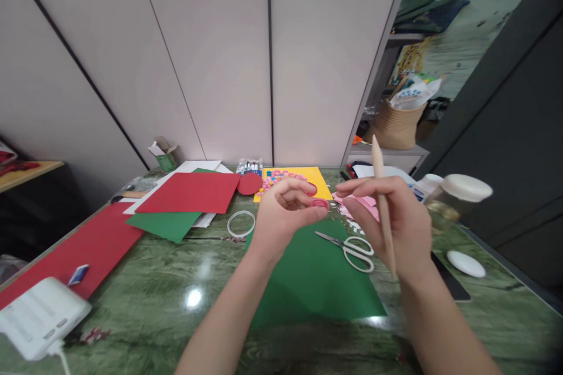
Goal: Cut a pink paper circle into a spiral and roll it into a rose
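My left hand (285,211) is raised over the green sheet (316,281), with thumb and fingers pinched on a small pink-red coil (319,203) that looks like rolled paper. Facing it, my right hand (396,217) carries a pointed wooden stick (382,199), tilted nearly upright between the fingers. The right thumb and fingertips are close together, a short gap from the coil. I cannot tell whether they pinch anything else. Below the hands, white-handled scissors (352,251) lie on the green sheet with blades pointing left. Pink paper pieces (372,206) lie behind the right hand.
Red card (189,192) and other sheets are stacked at left. A clear ring (241,224) lies beside my left wrist. Beads sit on a yellow sheet (323,181) at the back. A lidded jar (453,202) and white oval lid (466,263) are right; a white charger (41,316) is front left.
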`<act>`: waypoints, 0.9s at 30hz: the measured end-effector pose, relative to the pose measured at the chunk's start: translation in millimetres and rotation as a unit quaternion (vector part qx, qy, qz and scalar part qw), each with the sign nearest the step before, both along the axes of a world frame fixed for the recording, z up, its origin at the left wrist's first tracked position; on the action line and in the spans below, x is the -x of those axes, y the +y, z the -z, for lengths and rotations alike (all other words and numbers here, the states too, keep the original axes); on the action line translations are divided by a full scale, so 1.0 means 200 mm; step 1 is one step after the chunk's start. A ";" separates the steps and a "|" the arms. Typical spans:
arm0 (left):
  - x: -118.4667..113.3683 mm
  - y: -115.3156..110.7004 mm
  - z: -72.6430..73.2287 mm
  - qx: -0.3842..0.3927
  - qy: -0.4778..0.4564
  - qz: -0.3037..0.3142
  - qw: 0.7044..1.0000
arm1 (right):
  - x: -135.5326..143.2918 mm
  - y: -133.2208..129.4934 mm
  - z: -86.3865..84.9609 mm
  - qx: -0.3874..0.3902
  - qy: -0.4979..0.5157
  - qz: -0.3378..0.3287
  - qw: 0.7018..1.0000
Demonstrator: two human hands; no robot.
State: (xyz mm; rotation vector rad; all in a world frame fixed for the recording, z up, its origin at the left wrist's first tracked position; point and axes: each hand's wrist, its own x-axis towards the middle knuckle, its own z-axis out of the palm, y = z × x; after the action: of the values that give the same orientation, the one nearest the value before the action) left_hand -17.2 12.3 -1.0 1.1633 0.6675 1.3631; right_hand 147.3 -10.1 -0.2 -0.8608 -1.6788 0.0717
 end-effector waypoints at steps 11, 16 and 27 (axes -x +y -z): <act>0.00 0.18 0.10 0.044 -0.038 0.016 0.998 | -0.04 0.03 0.00 0.026 0.012 0.039 0.999; 0.01 0.15 0.08 0.035 -0.060 0.067 0.995 | -0.05 0.06 0.00 0.022 -0.016 0.060 0.998; 0.00 0.07 0.05 -0.003 -0.016 0.071 0.997 | -0.01 0.12 0.03 0.163 0.069 -0.100 0.979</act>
State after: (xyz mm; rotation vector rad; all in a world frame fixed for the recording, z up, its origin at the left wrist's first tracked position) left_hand -16.2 26.7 -11.1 1.1686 0.5483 1.2615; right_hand 149.1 13.9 -7.1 -0.9024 -1.6405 0.5464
